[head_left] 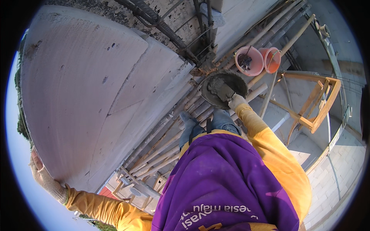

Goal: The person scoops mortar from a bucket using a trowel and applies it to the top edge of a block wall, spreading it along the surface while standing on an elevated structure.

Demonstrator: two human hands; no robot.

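My right hand (237, 101), in a pale knit glove, is closed round the handle of a trowel (224, 92). The trowel's mortar-smeared blade lies in wet grey mortar (216, 82) inside a round dark bucket (242, 82). Far to the left, my left hand (46, 179) wears a similar glove with bare fingers showing. It rests against the outer edge of a large grey wall (84, 88), its fingers stretched along that edge and partly hidden. My legs stand just below the bucket, over bamboo poles.
Bamboo poles (162, 156) form the platform under me. Two pink-orange buckets (255, 71) stand beyond the mortar, the nearer-left one with dark bits inside. Steel rebar (154, 17) juts along the wall top. A wooden frame (325, 106) is at right, above a pale block floor (335, 173).
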